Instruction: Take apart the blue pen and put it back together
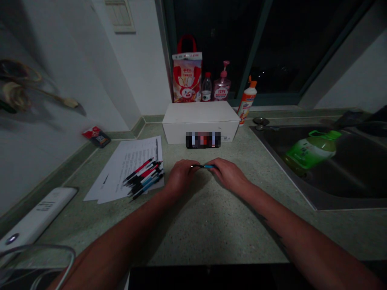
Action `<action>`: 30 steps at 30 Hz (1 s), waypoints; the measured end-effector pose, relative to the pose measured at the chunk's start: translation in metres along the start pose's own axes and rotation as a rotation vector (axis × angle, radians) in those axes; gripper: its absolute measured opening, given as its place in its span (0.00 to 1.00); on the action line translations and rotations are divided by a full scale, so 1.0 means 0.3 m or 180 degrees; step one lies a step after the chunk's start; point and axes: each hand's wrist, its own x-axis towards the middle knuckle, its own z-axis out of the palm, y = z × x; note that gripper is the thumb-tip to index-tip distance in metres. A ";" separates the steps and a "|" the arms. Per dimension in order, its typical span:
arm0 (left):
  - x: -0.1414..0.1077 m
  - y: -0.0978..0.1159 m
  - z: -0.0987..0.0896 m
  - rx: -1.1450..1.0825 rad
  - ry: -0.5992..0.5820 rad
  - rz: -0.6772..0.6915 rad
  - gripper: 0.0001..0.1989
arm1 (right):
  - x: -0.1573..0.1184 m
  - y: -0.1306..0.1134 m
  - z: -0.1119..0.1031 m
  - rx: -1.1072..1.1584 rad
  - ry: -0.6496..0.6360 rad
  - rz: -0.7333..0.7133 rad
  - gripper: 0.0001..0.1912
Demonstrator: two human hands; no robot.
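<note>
Between my two hands, just above or on the counter, a pen (208,166) with a blue section and a dark end lies crosswise. My left hand (182,174) pinches its dark left end, where a small bright tip shows. On the other side my right hand (227,172) grips the blue end with thumb and fingers. To the left of my left hand, a pile of pens (145,177) in red, blue, white and black rests on printed paper sheets (115,161).
Behind my hands a white box (201,114) stands, with a phone-like object (203,139), its screen blurred, against it. At right is a sink (356,181) with a green bottle (314,151). A white power strip (42,213) lies left. Bottles and a bag (186,78) line the window.
</note>
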 end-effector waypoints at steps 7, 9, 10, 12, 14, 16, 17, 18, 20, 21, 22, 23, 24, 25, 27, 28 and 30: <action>-0.004 0.002 -0.005 -0.0284 -0.0068 -0.0058 0.08 | -0.001 -0.011 -0.014 -0.0021 -0.0125 -0.0150 0.11; -0.006 -0.001 -0.006 -0.0345 0.0053 0.0064 0.07 | -0.003 -0.015 -0.014 0.0003 -0.0163 -0.0142 0.11; -0.007 -0.001 -0.008 -0.0379 0.0088 0.0122 0.07 | -0.004 -0.016 -0.011 0.0033 -0.0167 -0.0109 0.11; -0.008 0.001 -0.014 -0.0424 0.0098 0.0247 0.07 | -0.006 -0.016 -0.004 0.0142 -0.0196 -0.0012 0.11; -0.008 0.005 -0.021 -0.0425 0.0086 0.0350 0.07 | -0.007 -0.013 0.004 0.0293 -0.0261 0.0059 0.11; -0.009 0.006 -0.023 -0.0397 0.0110 0.0365 0.07 | -0.006 -0.009 0.011 0.0443 -0.0306 0.0085 0.12; -0.010 0.004 -0.021 -0.0395 0.0136 0.0345 0.07 | -0.005 -0.007 0.014 0.0506 -0.0306 0.0090 0.13; -0.011 0.001 -0.018 -0.0417 0.0169 0.0308 0.08 | -0.005 -0.005 0.015 0.0560 -0.0296 0.0088 0.13; -0.013 -0.006 -0.007 -0.0532 0.0252 0.0223 0.13 | -0.004 -0.002 0.015 0.0608 -0.0259 0.0092 0.13; -0.014 -0.010 -0.001 -0.0605 0.0300 0.0178 0.16 | -0.004 -0.001 0.014 0.0594 -0.0232 0.0104 0.13; -0.015 -0.014 0.004 -0.0683 0.0333 0.0121 0.19 | -0.003 -0.001 0.014 0.0566 -0.0203 0.0121 0.12; -0.016 -0.016 0.008 -0.0764 0.0346 0.0048 0.21 | -0.003 -0.001 0.013 0.0536 -0.0179 0.0136 0.12; -0.017 -0.017 0.011 -0.0842 0.0347 -0.0037 0.20 | -0.003 -0.001 0.013 0.0513 -0.0160 0.0145 0.12; -0.017 -0.017 0.012 -0.0913 0.0332 -0.0125 0.18 | -0.003 -0.002 0.013 0.0498 -0.0143 0.0146 0.12; -0.017 -0.015 0.008 -0.1010 0.0290 -0.0250 0.14 | -0.003 -0.004 0.014 0.0479 -0.0119 0.0125 0.13; -0.016 -0.014 0.004 -0.1003 0.0291 -0.0265 0.12 | -0.002 -0.005 0.014 0.0462 -0.0104 0.0118 0.13; -0.012 -0.015 -0.008 -0.0876 0.0353 -0.0246 0.13 | -0.002 -0.004 0.012 0.0424 -0.0035 0.0127 0.12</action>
